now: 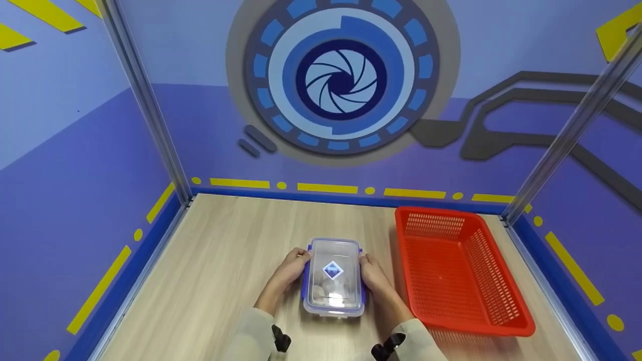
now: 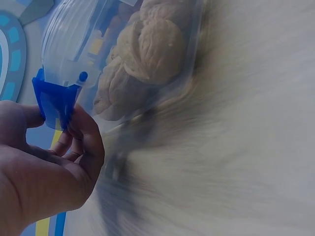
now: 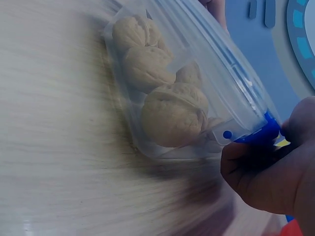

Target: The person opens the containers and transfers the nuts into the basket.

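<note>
A clear plastic food storage container (image 1: 335, 250) with blue side latches and a diamond-shaped sticker (image 1: 333, 271) on its lid is at the middle of the table. Several walnuts (image 3: 172, 118) show through its wall in both wrist views. On the left side, my left hand (image 1: 288, 271) pinches a blue latch (image 2: 56, 96) between thumb and fingers; the latch tilts outward from the wall. My right hand (image 1: 376, 278) grips the opposite side, its thumb and curled fingers at the other blue latch (image 3: 261, 132). The lid lies over the container.
A red plastic basket (image 1: 441, 265) with perforated sides stands right of the container, close to my right forearm. The wooden table (image 1: 235, 235) is bounded by blue-purple panels (image 1: 200, 135) at the back and sides, with metal posts (image 1: 145, 95) at the corners.
</note>
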A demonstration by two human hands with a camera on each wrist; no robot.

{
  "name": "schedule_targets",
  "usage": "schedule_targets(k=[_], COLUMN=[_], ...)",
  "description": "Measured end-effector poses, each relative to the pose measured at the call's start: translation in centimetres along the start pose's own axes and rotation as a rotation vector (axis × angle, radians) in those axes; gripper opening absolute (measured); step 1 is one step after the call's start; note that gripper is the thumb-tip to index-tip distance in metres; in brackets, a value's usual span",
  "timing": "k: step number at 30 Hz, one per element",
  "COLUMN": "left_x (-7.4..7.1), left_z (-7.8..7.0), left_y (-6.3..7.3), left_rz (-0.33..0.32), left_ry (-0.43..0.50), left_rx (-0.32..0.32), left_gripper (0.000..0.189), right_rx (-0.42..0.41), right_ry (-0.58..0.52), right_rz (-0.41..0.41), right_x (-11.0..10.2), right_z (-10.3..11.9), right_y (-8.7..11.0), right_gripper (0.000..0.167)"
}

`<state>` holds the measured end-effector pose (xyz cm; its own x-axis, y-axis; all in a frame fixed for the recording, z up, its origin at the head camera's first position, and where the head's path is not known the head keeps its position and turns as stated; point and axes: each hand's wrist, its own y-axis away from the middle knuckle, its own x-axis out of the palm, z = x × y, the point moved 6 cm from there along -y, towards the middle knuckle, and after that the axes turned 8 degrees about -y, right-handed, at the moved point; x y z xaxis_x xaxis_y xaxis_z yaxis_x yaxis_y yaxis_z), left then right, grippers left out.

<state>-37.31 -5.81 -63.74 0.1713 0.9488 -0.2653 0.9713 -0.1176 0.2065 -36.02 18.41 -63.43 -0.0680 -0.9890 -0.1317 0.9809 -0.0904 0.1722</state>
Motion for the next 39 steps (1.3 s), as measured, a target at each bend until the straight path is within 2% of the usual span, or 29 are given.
schedule_targets(k=[6, 13, 20, 26, 29, 34, 39], left_x=[0.0, 0.1, 0.1, -0.1, -0.1, -0.1, 0.0], left_z=[0.2, 0.0, 0.1, 0.1, 0.2, 0.2, 0.3], left_y=[0.0, -0.2, -0.2, -0.2, -0.3, -0.4, -0.4], left_rz=[-0.005, -0.037, -0.029, -0.037, -0.048, -0.063, -0.066], left_ry=[0.004, 0.007, 0.022, -0.025, -0.026, -0.022, -0.004], left_rx=[0.002, 0.002, -0.017, 0.006, 0.009, 0.030, 0.032], left_gripper=[0.032, 0.035, 0.038, 0.037, 0.036, 0.036, 0.034], right_rx=[-0.005, -0.050, -0.073, -0.078, -0.053, -0.002, 0.008], right_ry=[0.038, 0.094, 0.102, 0.135, 0.098, -0.038, -0.056], right_rz=[-0.001, -0.053, -0.061, -0.075, -0.086, -0.057, -0.050], right_x=[0.0, -0.3, -0.4, -0.4, -0.6, -0.7, -0.9], right_z=[0.1, 0.4, 0.3, 0.0, -0.7, -1.8, -1.7], right_y=[0.0, 0.3, 0.4, 0.2, 0.2, 0.2, 0.1], right_gripper=[0.059, 0.048, 0.044, 0.044, 0.044, 0.042, 0.039])
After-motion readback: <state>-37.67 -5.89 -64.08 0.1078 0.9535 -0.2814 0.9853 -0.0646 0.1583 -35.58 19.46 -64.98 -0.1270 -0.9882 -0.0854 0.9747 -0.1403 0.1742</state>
